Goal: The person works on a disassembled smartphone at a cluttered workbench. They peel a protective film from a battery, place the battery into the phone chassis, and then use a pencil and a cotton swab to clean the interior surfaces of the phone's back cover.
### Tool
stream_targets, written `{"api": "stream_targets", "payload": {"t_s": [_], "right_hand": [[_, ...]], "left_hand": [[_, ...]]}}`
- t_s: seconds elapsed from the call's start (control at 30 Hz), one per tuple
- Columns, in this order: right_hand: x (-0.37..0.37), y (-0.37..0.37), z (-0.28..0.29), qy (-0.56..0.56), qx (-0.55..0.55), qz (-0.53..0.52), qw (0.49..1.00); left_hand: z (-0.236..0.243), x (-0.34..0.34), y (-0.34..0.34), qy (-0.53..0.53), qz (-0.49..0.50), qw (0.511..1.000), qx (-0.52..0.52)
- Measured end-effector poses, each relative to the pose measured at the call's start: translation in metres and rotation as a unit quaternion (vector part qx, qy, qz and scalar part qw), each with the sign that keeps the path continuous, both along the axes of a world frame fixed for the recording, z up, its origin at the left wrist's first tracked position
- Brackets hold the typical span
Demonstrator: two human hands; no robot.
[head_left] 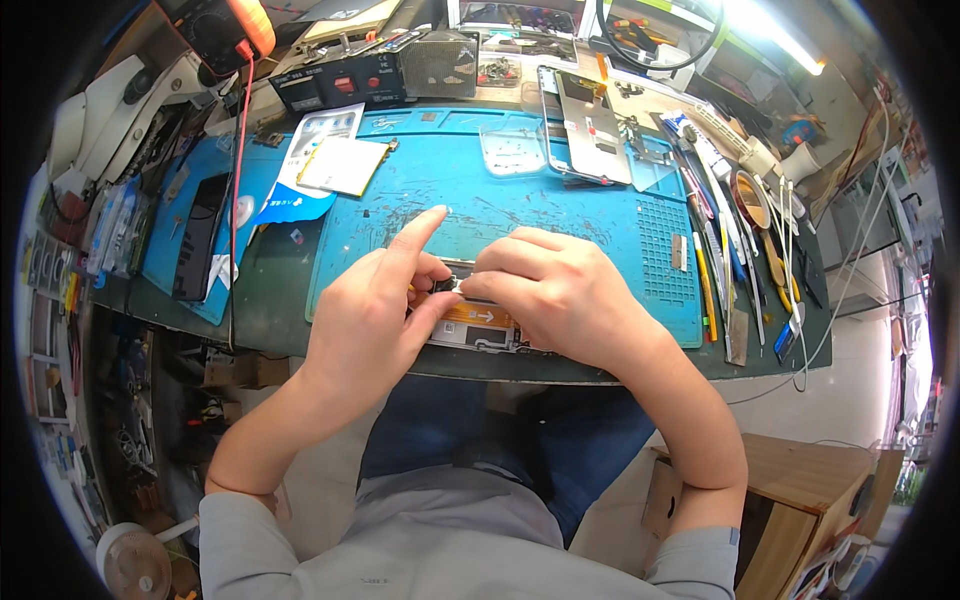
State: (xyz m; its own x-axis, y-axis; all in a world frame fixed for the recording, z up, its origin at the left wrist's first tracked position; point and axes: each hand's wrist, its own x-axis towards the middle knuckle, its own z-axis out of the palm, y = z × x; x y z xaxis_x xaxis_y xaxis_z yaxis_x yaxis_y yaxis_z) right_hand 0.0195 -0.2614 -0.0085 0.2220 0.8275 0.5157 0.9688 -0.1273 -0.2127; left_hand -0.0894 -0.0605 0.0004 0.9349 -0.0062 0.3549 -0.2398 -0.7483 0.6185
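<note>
An opened phone (485, 326) lies at the front edge of the blue mat, its inside facing up, with an orange flat strip across it. My left hand (365, 300) is at the phone's left end. Its index finger points up and away, while the thumb and other fingers pinch a small black part (443, 286). From the right, my right hand (560, 290) reaches over the phone, fingertips pressed together beside that part. Whatever those fingertips grip is hidden. Both hands cover much of the phone.
A blue work mat (400, 215) covers the bench. Beyond my hands stand a clear tray (513, 150) and a silver phone housing (592, 130). Tweezers and pens (715, 240) crowd the right side. At left lie a dark phone (200, 240) and a red cable (240, 170); a black power unit (338, 85) stands behind.
</note>
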Motion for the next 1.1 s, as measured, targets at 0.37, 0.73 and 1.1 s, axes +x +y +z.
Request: {"api": "stream_targets", "payload": {"t_s": [0.37,0.73,1.1], "right_hand": [[-0.001,-0.001,0.002,-0.004,-0.010,-0.004,1.000],[-0.005,0.000,0.002,-0.050,-0.014,-0.015,0.999],[-0.005,0.000,0.004,-0.048,-0.016,-0.017,0.999]], "left_hand": [[-0.008,0.001,-0.002,-0.032,0.023,0.999,0.002],[-0.014,0.004,-0.009,-0.025,0.035,0.998,-0.041],[-0.021,0.004,-0.015,-0.022,0.061,0.996,-0.060]]}}
